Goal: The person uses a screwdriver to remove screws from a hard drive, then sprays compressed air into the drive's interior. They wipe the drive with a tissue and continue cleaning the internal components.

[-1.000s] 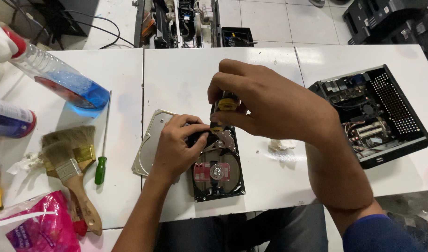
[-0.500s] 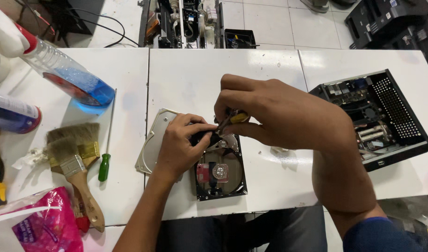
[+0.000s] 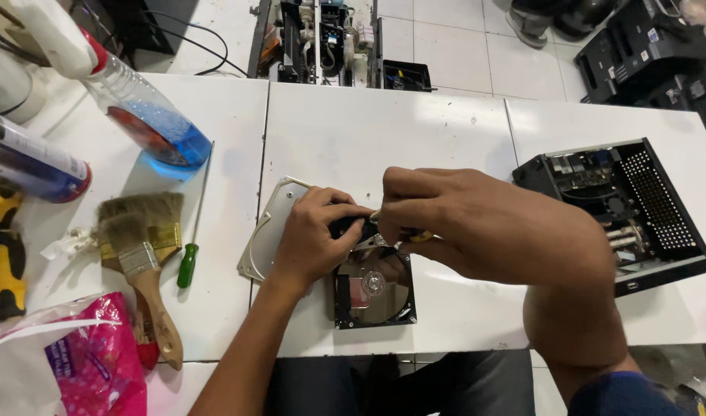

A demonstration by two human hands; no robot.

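Observation:
An open hard drive (image 3: 374,296) with a shiny platter lies on the white table, near its front edge. My left hand (image 3: 314,240) grips the drive's far end, fingers curled over a black part there. My right hand (image 3: 484,227) is closed around a small screwdriver with a yellow handle (image 3: 420,236), whose tip points left toward my left fingers. The tip itself is hidden between the two hands. The drive's silver cover plate (image 3: 262,235) lies flat just left of the drive, partly under my left hand.
At the right stands an open black computer case (image 3: 626,204). On the left are a spray bottle of blue liquid (image 3: 149,127), an aerosol can (image 3: 29,162), two paint brushes (image 3: 141,246), a green-handled screwdriver (image 3: 187,263), a yellow-black tool (image 3: 5,258) and a pink bag (image 3: 87,362).
My right hand has tipped the yellow-handled screwdriver from upright to nearly level and drawn closer to my left hand. The left hand has stayed on the drive.

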